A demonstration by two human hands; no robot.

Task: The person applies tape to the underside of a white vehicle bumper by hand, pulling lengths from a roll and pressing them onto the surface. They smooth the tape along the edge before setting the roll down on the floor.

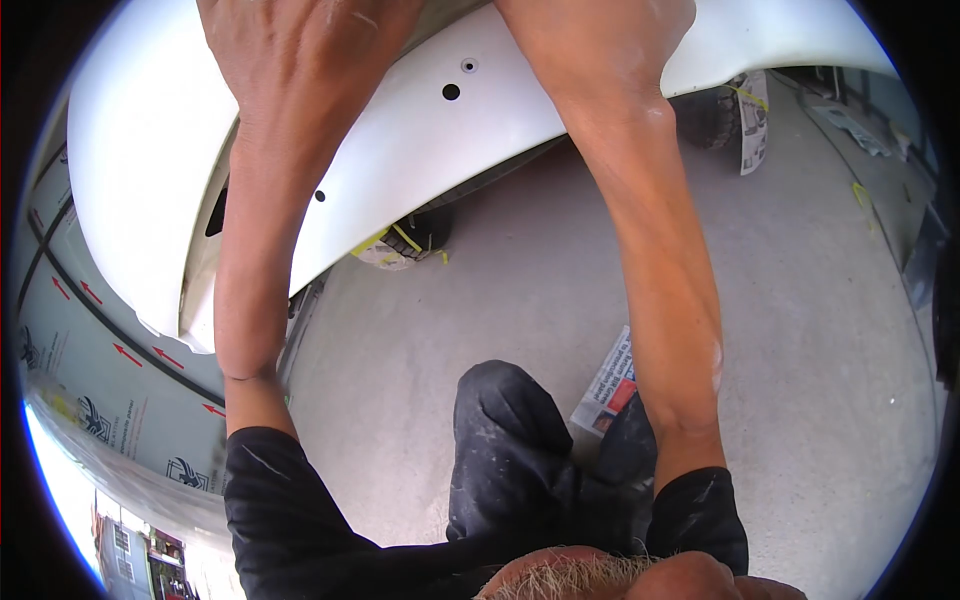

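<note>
Both arms reach up over a white car body panel with round holes. My left hand (pixel 315 45) shows its back at the top left, over the panel; its fingers are cut off by the frame's top edge. At the top right, my right hand (pixel 610 40) is in view only around the wrist and back, with its fingers out of frame. What either hand holds or touches cannot be seen. The white panel (pixel 440 165) runs diagonally between and behind the forearms, its lower edge above the floor.
Below the panel are a tyre (pixel 405 240) with yellow tape and paper, and another masked tyre (pixel 725 115) at right. A newspaper (pixel 608 385) lies on the grey floor (pixel 380 390) by my knee. Printed boards (pixel 130 370) with red arrows stand left. A cable (pixel 850 165) runs at right.
</note>
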